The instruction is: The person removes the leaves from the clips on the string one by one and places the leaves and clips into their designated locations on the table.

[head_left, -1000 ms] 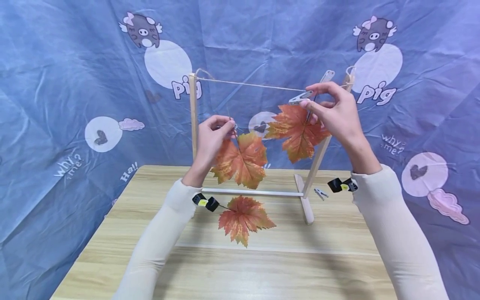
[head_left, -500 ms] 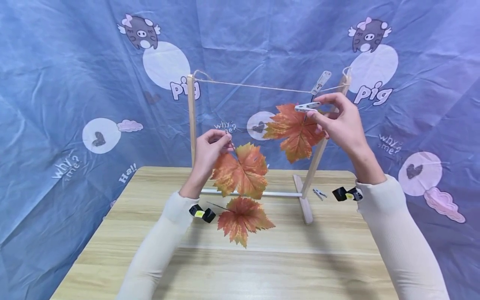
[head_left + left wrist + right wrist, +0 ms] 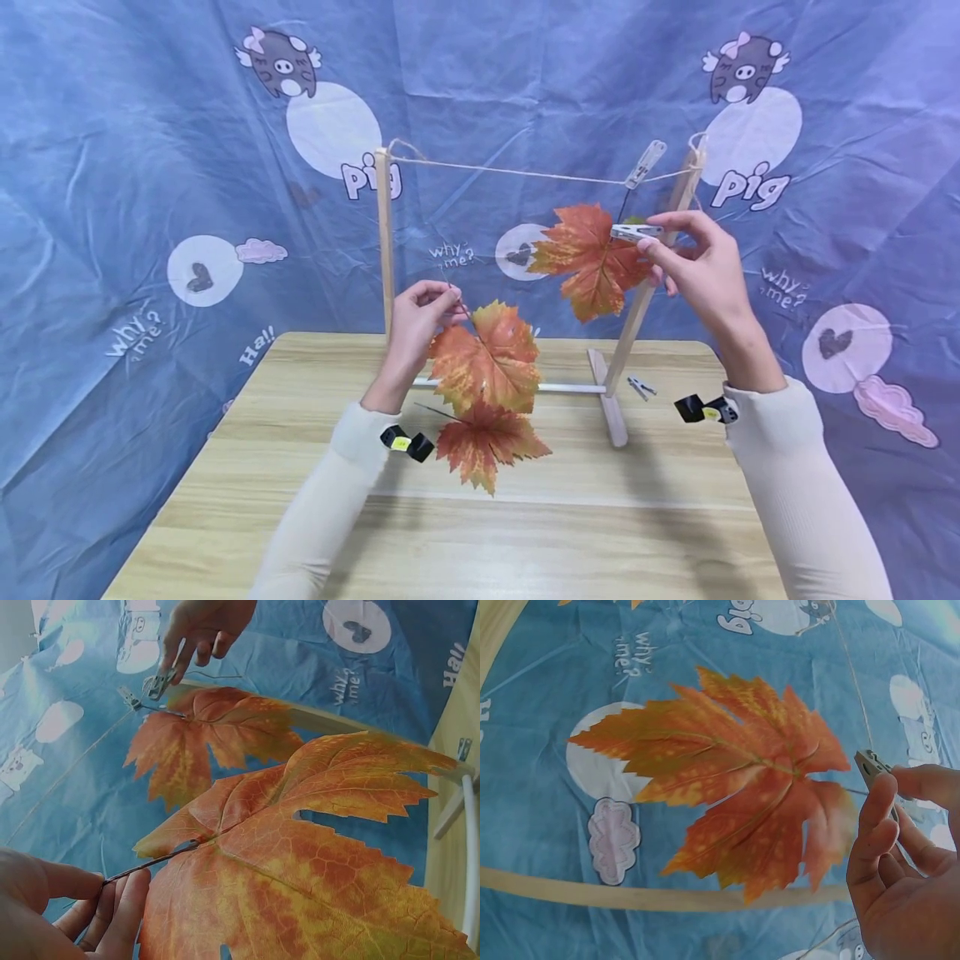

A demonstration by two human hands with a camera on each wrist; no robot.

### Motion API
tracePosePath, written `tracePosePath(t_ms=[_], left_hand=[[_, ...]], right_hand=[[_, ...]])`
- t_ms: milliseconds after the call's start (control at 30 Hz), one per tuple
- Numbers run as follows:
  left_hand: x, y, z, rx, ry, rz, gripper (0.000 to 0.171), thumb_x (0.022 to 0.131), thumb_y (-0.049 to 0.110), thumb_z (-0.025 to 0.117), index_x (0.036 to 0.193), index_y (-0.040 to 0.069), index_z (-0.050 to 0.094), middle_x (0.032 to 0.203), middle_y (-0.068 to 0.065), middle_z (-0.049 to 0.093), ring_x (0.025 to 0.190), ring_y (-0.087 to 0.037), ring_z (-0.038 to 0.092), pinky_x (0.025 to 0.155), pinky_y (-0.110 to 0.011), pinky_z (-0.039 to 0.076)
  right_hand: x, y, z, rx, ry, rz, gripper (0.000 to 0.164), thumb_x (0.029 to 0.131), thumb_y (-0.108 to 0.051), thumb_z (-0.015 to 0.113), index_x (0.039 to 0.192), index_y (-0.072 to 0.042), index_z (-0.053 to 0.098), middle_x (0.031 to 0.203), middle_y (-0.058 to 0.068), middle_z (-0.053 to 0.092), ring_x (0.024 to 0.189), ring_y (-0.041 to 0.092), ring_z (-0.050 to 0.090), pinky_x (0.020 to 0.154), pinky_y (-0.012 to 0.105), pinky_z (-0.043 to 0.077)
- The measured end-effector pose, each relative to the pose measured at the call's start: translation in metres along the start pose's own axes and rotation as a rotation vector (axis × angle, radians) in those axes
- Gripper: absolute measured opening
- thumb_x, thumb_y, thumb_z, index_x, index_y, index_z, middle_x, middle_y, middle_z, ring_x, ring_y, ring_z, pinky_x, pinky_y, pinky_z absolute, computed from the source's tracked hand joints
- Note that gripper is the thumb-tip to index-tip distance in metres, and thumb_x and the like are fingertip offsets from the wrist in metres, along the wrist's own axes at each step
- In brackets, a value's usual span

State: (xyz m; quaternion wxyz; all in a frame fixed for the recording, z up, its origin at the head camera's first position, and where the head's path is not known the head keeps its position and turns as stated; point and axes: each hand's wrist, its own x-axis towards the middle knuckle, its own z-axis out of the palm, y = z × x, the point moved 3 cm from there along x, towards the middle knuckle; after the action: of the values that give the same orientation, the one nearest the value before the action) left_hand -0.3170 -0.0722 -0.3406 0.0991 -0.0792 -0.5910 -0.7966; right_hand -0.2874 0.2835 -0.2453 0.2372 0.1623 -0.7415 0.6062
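My left hand [image 3: 416, 325] pinches the thin stem of an orange-yellow artificial maple leaf [image 3: 491, 358], which hangs below the fingers, broad side showing in the left wrist view. Between thumb and fingertips of my right hand [image 3: 712, 271] is a pale clothespin [image 3: 628, 232], well below the twine [image 3: 525, 173]. It overlaps a second maple leaf [image 3: 585, 267] in the head view. That leaf hangs by its stem from another clothespin [image 3: 647, 162] clipped on the twine near the right post. A third, redder leaf [image 3: 487, 446] lies on the table, partly covered in view by the held one.
The twine is tied between two wooden posts, left [image 3: 385, 225] and right [image 3: 637, 321], joined low down by a white rod [image 3: 570, 388]. A spare clothespin [image 3: 642, 387] lies beside the right foot [image 3: 615, 421] on the wooden table [image 3: 585, 533]. Behind hangs a blue printed cloth [image 3: 487, 75].
Both hands have lowered away from the twine, the left with its leaf, the right with its clothespin, also drifting right. The other leaf stays hanging from the twine.
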Motion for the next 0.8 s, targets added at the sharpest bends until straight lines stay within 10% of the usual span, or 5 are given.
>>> tracePosePath(t_ms=[800], left_hand=[[-0.013,-0.042,-0.018,-0.037,0.036,-0.143,0.008,0.1,-0.004,0.067,0.107,-0.008,0.066,0.078,-0.002,0.075,0.072,-0.013,0.076,0.076,-0.029,0.068]], right_hand=[[-0.029,0.05,-0.043,-0.146,0.01,0.159,0.027,0.099,-0.008,0.075,0.124,-0.018,0.071,0.077,-0.016,0.075,0.051,0.004,0.062,0.045,0.017,0.048]])
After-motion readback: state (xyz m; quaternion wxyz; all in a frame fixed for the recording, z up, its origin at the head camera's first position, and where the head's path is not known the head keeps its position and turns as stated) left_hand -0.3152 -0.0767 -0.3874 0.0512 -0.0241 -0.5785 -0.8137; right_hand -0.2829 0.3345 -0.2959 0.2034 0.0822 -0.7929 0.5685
